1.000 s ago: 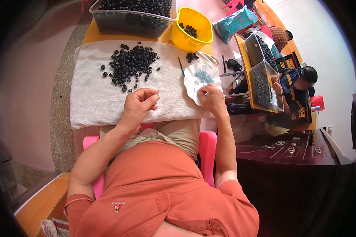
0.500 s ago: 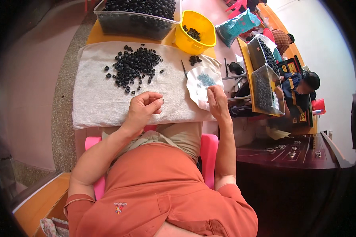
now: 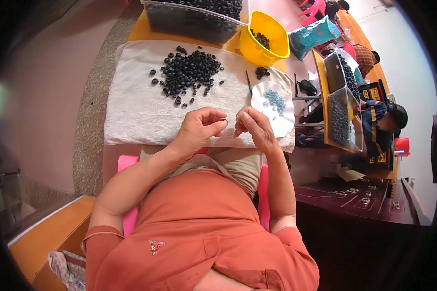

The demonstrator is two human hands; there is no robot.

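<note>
Both hands are raised over the near edge of a white towel, close together but with a narrow gap between their fingertips. The left hand [image 3: 198, 127] is curled with thumb and forefinger pinched on a small dark piece [image 3: 226, 121], too small to identify. The right hand [image 3: 259, 127] faces it with bent fingers drawn toward the thumb; whether anything sits between them cannot be told. The white towel [image 3: 141, 111] covers most of an orange-yellow table [image 3: 139, 31]. Beyond the left hand, a loose pile of black beads [image 3: 192, 72] lies on the towel, a few strays scattered round its edges. Beyond the right hand, toward the towel's right side, is a white dish [image 3: 282, 127] with a wavy rim, holding a spread of tiny pale-blue beads [image 3: 275, 101]. Just left of that dish lies a slim dark pointed tool [image 3: 248, 81], and beyond it a small cluster of black beads [image 3: 262, 72]. At the far side of the table stand a clear plastic bin [image 3: 194, 31] full of black beads and, to its right, a yellow tub [image 3: 253, 51] with some black beads at the bottom. Farther right are a teal bag [image 3: 313, 38] and a second table, where a co-worker [image 3: 379, 116] in a dark top sits beside two clear bins [image 3: 342, 119] of black beads. The person sits on a pink chair [image 3: 129, 220].
</note>
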